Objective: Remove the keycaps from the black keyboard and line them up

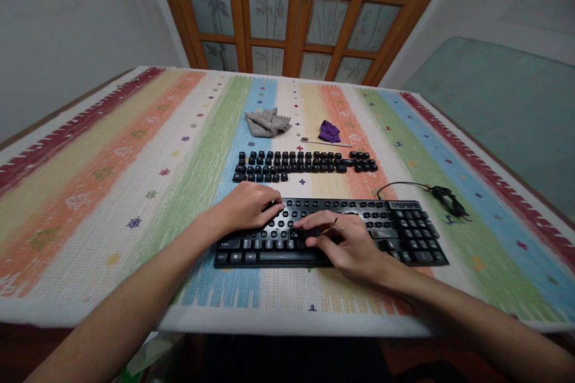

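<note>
A black keyboard (pixel 287 258) lies near the table's front edge. Many keys in its upper left and middle rows are without caps, while the lower rows and number pad have theirs. Over its far left edge bends my left hand (pixel 246 204), closed on the keyboard with the thumb on its face. My right hand (pixel 348 239) is closed low over the middle rows. A thin sliver shows between its fingers and something dark sits beneath them; I cannot make out what it holds. Behind the keyboard, loose black keycaps (pixel 291 164) are laid out in rows.
A grey cloth (pixel 268 123) and a crumpled purple cloth (pixel 329 131) lie farther back, with a thin stick-like tool (pixel 327 143) beside the purple one. The keyboard's coiled cable (pixel 449 200) rests at right. A striped cloth (pixel 157 191) covers the table.
</note>
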Tool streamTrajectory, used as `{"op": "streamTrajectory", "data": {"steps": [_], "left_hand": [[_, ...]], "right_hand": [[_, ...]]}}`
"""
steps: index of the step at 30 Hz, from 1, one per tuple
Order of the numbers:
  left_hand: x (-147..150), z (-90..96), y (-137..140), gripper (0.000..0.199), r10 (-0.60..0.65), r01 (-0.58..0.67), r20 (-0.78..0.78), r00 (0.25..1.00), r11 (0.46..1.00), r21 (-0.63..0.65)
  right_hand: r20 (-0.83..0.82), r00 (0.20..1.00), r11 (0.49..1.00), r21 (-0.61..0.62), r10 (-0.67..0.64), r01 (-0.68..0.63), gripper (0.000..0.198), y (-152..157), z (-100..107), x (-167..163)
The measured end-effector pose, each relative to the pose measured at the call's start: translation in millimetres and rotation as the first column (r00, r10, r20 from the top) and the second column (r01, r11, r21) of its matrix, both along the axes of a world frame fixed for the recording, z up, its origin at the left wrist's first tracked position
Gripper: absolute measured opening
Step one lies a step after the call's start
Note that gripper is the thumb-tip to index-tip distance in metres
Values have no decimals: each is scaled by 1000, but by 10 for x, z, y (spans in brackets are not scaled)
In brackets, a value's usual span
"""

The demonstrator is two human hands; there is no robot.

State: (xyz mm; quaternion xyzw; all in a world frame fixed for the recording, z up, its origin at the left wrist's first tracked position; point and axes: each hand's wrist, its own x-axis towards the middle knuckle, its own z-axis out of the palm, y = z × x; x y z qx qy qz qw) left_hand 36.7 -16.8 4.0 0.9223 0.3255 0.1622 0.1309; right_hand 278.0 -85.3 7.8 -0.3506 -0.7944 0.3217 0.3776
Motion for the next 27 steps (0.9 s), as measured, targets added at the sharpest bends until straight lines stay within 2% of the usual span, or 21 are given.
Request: {"op": "streamTrajectory", "data": {"steps": [12, 17, 22, 24, 27], "left_hand": [[13, 15, -9, 22, 6, -6, -36, 999, 1000, 17], [12, 33, -24, 27, 10, -9, -37, 999, 999, 31], [11, 23, -22, 27, 7, -7, -26, 1000, 999, 32], [7, 8, -11, 25, -1, 2, -23, 1000, 1000, 28], [1, -5, 4, 24, -10, 10, -6, 1000, 1000, 24]], "right_hand": [[355, 932, 998, -4, 65, -68, 6, 168, 265, -170], [280, 959, 990, -142, 47, -6, 4, 229, 323, -205], [235, 972, 976, -217, 30, 23, 2, 257, 316, -223], [173, 985, 955, -295, 24, 29, 4, 296, 281, -226], [69, 998, 884, -467, 4, 29, 7, 377, 232, -215]]}}
